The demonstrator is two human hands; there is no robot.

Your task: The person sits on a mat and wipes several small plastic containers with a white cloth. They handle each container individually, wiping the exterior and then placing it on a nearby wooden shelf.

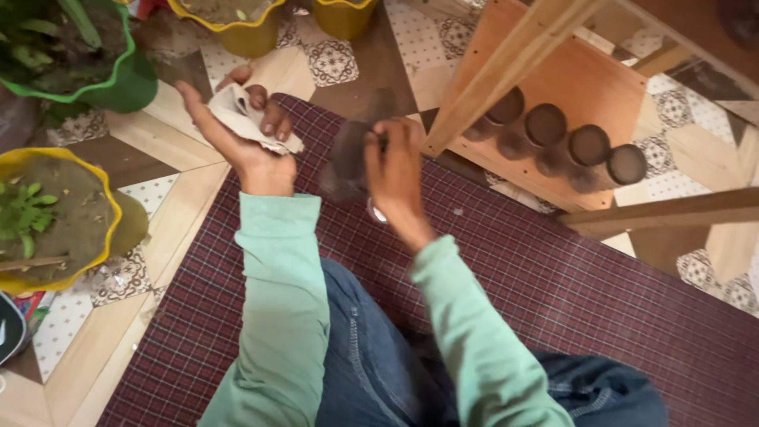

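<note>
My left hand (241, 126) is raised palm up over the mat's far left edge, with a crumpled pale cloth (251, 119) held in its fingers. My right hand (393, 158) is just to the right of it, closed around a small dark brown cup (348, 158) that is blurred. Both arms wear light green sleeves, and my blue-jeaned knees show below.
A dark checked mat (553, 277) covers the patterned tile floor. A wooden rack (569, 87) at upper right holds a row of several dark brown cups (569, 146). Yellow and green plant pots (47, 221) with soil stand at the left and top.
</note>
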